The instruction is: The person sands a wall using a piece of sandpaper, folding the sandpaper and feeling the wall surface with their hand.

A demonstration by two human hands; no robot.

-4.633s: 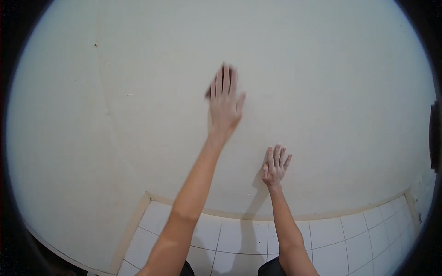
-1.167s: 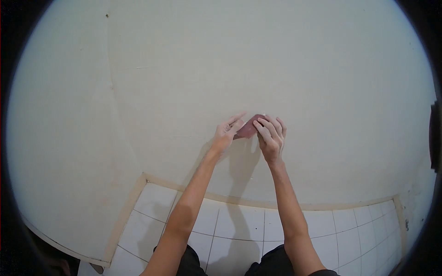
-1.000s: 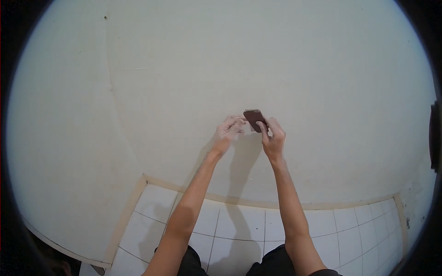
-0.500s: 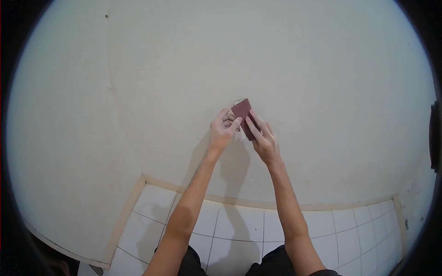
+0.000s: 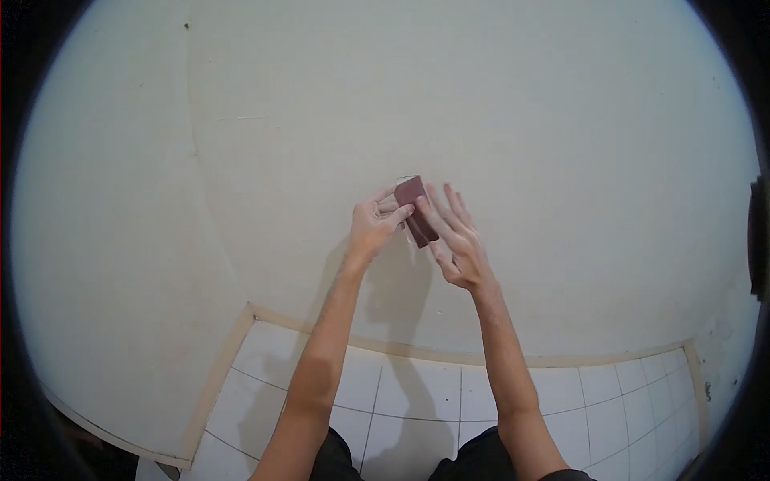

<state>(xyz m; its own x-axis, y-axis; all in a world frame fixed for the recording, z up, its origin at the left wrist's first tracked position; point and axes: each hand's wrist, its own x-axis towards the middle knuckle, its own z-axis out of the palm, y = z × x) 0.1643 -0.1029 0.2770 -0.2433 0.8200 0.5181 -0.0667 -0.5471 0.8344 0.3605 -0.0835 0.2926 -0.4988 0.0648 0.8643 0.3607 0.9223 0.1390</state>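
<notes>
A folded piece of reddish-brown sandpaper (image 5: 412, 195) is in front of the pale wall, a lighter edge showing at its top. My left hand (image 5: 375, 226) pinches its left side, thumb lying across the front and the other fingers curled behind. On the right, my right hand (image 5: 461, 244) is open with its fingers stretched and spread. Its index finger overlaps the sandpaper's right edge; whether it presses there I cannot tell. The fingers of both hands look whitish, as if dusty.
The plain wall (image 5: 521, 160) fills most of the view, with a corner to the left. Beige edging (image 5: 417, 353) runs along its foot above white floor tiles (image 5: 417, 389). A dark object (image 5: 757, 240) stands at the far right edge.
My right hand has let go of the sandpaper and spread its fingers. My left hand has shifted slightly left with the sandpaper in it.
</notes>
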